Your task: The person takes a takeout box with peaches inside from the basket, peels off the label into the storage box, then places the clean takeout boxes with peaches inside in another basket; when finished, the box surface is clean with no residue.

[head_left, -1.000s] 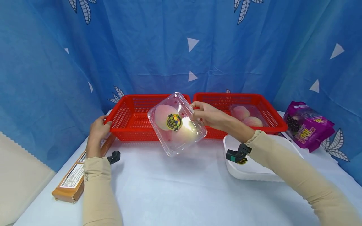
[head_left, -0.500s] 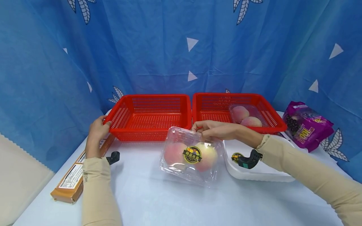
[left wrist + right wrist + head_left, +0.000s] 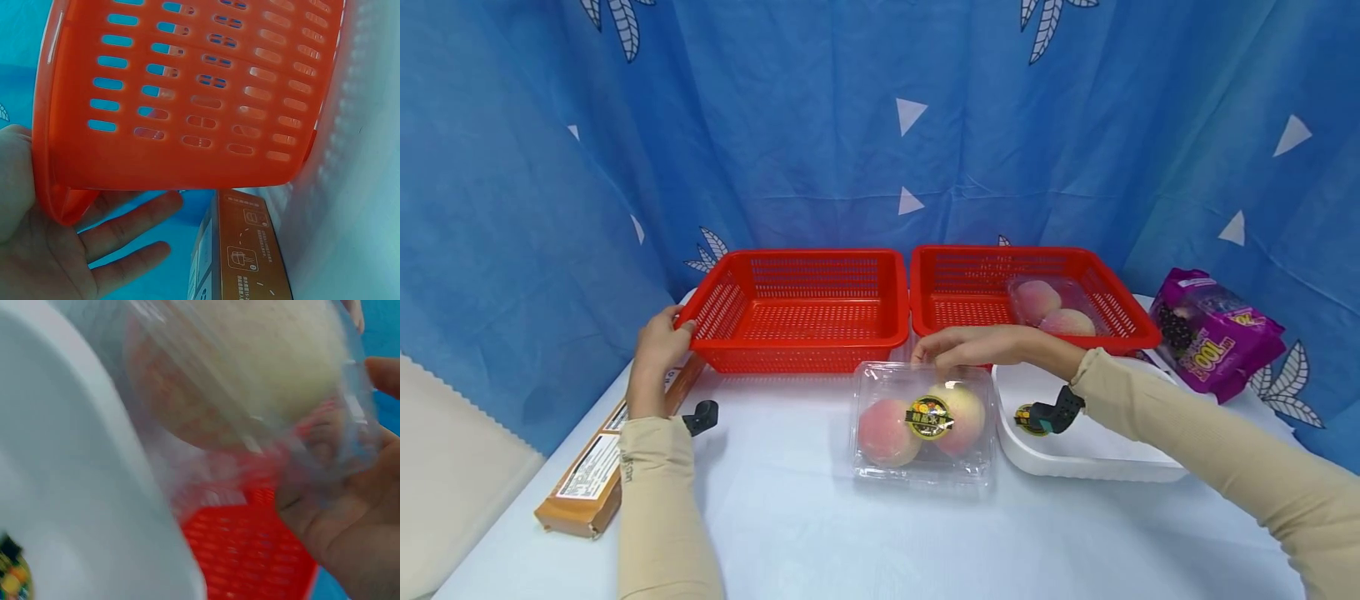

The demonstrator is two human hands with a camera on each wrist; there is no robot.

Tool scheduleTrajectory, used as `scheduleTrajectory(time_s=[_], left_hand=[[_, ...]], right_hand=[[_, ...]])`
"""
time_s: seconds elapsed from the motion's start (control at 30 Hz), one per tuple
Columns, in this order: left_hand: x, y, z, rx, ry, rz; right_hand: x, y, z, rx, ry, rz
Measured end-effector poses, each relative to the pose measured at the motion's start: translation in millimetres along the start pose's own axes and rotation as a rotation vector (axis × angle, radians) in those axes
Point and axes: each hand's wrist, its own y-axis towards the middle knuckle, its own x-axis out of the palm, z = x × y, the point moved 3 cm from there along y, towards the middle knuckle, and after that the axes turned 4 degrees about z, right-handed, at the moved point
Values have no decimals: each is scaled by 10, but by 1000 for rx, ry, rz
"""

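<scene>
A clear plastic box of peaches [image 3: 887, 433] with a round black-and-gold label sits close over the white table in front of the baskets. At its back edge, my right hand [image 3: 981, 344] pinches the rim between thumb and fingers. In the right wrist view the box is blurred, with the fingers [image 3: 350, 512] partly behind the plastic. My left hand [image 3: 661, 342] holds the front left corner of the left red basket [image 3: 805, 357]. Seen from the left wrist, the basket's rim lies between thumb and fingers, with the lower fingers [image 3: 125, 234] extended alongside its wall.
The right red basket [image 3: 1037, 337] contains another box of peaches [image 3: 1067, 322]. Before it stands a white tray [image 3: 1090, 468], close to the pinched box. A purple bag [image 3: 1217, 342] lies far right. An orange-brown carton [image 3: 583, 492] lies under the left forearm.
My right hand has brought the peach box down and toward me from before the left basket, turning it level with its label facing up. My left hand has stayed at the basket corner.
</scene>
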Motion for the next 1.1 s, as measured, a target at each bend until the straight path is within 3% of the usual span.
scheduleTrajectory(time_s=[0.23,0.47,0.93,1.1], left_hand=[[19,-8,31,7,12,1],[19,-11,54,2,11,1],[16,-30,19,13,12,0],[-23,-48,101,43,73,23]], right_hand=[[-29,-33,-79,38,-198,51],[-10,-103,-145,14,-366,135],[92,-136,-6,62,-381,118],[100,-160,-13,62,-385,114]])
